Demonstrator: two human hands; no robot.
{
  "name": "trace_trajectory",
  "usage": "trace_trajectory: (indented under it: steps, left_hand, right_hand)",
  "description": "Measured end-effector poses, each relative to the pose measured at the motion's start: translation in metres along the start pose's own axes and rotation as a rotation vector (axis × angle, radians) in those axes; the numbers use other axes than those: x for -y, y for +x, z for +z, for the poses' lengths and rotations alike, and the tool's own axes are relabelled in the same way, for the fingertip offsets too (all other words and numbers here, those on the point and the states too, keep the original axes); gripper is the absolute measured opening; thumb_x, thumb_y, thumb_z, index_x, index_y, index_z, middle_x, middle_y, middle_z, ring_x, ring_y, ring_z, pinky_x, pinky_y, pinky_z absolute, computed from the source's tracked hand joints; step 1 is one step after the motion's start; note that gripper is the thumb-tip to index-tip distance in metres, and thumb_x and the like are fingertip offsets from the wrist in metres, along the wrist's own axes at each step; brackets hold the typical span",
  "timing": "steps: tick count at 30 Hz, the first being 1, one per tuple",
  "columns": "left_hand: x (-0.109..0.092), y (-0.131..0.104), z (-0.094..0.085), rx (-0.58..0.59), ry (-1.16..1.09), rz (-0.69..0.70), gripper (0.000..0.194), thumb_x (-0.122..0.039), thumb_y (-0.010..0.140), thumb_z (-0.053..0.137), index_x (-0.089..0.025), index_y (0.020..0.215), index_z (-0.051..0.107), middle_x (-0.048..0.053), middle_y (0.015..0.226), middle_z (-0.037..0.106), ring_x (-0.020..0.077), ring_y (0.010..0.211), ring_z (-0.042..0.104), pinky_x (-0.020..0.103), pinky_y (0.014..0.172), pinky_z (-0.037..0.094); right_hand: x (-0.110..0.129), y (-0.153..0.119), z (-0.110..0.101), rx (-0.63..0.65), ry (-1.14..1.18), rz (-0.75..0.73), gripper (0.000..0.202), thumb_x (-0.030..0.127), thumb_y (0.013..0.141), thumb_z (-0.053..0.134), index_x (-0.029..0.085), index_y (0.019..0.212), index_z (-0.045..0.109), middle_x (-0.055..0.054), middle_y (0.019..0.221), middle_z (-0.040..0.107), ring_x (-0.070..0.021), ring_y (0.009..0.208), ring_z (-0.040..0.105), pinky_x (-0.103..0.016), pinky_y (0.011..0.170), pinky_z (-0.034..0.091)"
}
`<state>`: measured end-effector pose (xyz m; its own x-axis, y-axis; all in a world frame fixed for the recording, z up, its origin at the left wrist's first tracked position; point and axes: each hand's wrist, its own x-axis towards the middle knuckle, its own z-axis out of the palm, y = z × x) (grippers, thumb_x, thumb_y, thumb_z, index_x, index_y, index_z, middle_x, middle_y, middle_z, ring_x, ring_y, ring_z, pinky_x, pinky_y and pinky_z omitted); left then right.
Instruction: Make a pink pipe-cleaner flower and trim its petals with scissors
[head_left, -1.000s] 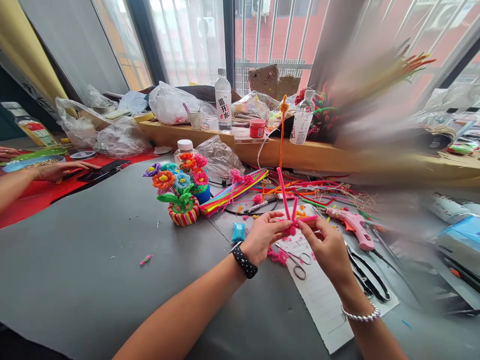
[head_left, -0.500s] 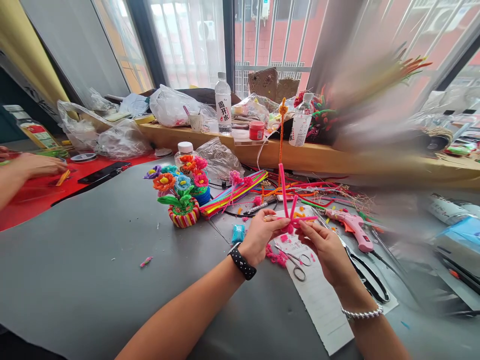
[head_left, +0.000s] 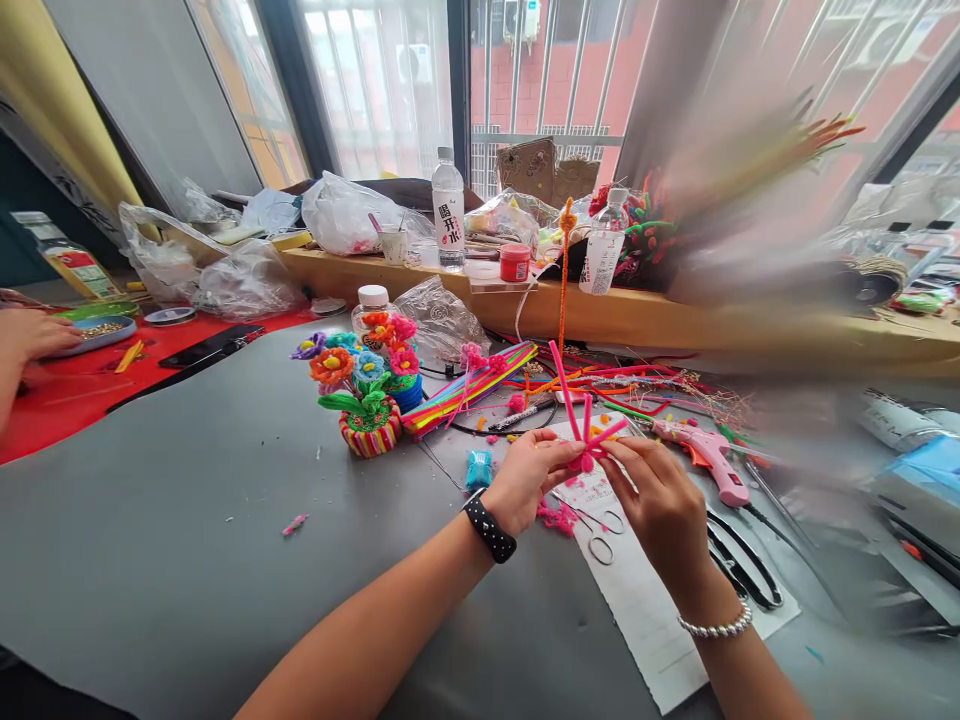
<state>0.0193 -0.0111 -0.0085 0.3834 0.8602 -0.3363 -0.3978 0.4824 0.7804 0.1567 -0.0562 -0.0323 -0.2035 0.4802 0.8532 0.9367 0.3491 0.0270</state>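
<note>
Between my two hands is a pink pipe cleaner (head_left: 568,395), bent into small loops at the bottom with several straight ends sticking up and out. My left hand (head_left: 534,472), with a dotted black watch strap at the wrist, pinches its left side. From the right, my right hand (head_left: 660,492) pinches it too, a beaded bracelet on that wrist. Small scissors (head_left: 601,548) lie below the hands on a sheet of white paper (head_left: 637,630). Pink fuzzy scraps (head_left: 556,517) are beside the scissors.
Left of my hands stand pipe-cleaner flowers in a striped pot (head_left: 370,430). A bundle of coloured pipe cleaners (head_left: 472,388) lies behind. On the right are a pink glue gun (head_left: 709,455) and large black-handled scissors (head_left: 750,570). Another person's hand (head_left: 34,335) is at far left.
The pink pipe cleaner has turned and tilted in my fingers, its long end now leaning left. My right hand has rotated slightly. The other person's hand has moved left, uncovering a dish.
</note>
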Motion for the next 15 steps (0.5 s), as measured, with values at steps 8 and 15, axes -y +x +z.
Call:
trace_trajectory:
  steps: [8, 15]
  left_hand:
    - [0.005, 0.001, 0.000, 0.008, -0.034, 0.066, 0.035, -0.007, 0.058, 0.069, -0.016, 0.074, 0.038, -0.007, 0.053, 0.052, 0.0063, 0.052, 0.055, 0.020, 0.060, 0.044]
    - [0.004, -0.004, 0.004, 0.037, 0.132, 0.357, 0.038, -0.018, 0.057, 0.071, -0.018, 0.074, 0.037, -0.009, 0.052, 0.048, 0.0051, 0.048, 0.050, 0.016, 0.049, 0.035]
  right_hand:
    - [-0.002, 0.000, -0.005, 0.060, -0.026, -0.063, 0.012, 0.013, 0.078, 0.054, 0.016, 0.088, 0.061, -0.005, 0.079, 0.065, -0.0163, 0.073, 0.057, -0.028, 0.072, 0.045]
    - [0.009, 0.007, -0.004, 0.101, 0.285, 0.294, 0.009, 0.020, 0.078, 0.052, 0.019, 0.075, 0.060, -0.004, 0.073, 0.059, -0.0157, 0.069, 0.054, -0.028, 0.065, 0.044]
